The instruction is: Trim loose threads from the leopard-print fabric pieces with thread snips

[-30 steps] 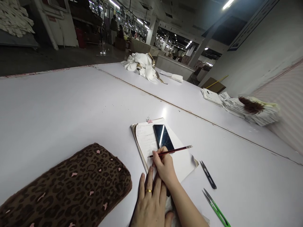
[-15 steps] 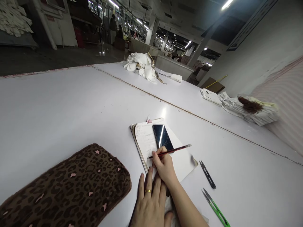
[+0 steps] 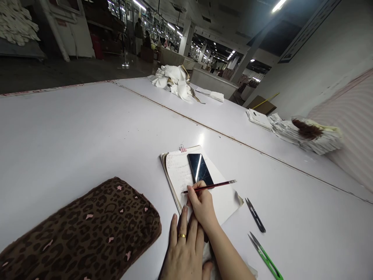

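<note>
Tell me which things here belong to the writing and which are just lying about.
In use: pencil in the right hand; clipped paper pad; left hand flat beside it.
Lying about: phone on the pad; leopard-print fabric; black snips; green snips; far cloth pile.

We see our right hand [image 3: 202, 205] gripping a pencil [image 3: 209, 187] on the notepad [image 3: 186, 175], phone [image 3: 199, 169] at twelve o'clock, left hand [image 3: 185, 252] flat, perhaps on cloth
</note>
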Motion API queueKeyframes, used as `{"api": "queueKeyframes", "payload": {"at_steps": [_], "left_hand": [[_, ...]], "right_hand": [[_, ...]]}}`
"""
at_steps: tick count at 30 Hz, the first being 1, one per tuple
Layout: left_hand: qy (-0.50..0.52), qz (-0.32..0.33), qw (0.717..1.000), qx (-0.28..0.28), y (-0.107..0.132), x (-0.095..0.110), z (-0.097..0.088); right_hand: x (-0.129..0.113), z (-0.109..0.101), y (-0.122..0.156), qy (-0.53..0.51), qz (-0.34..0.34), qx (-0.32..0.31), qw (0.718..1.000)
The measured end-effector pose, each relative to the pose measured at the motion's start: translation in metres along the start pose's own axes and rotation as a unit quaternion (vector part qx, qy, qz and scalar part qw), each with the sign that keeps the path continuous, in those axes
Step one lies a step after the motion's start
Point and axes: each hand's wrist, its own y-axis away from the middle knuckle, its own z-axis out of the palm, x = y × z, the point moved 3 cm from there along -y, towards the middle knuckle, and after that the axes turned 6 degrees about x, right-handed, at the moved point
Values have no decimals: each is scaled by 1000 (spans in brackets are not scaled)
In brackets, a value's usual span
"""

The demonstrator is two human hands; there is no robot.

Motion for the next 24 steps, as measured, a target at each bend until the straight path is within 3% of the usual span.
{"api": "queueKeyframes", "payload": {"at_steps": [17, 24], "left_hand": [[-7, 9, 1000, 7, 1, 0, 0], [-12, 4, 1000, 9, -1, 0, 1]], "right_hand": [[0, -1, 0, -6, -1, -11, 1000], [-1, -2, 0, 13, 5, 11, 1000]]}}
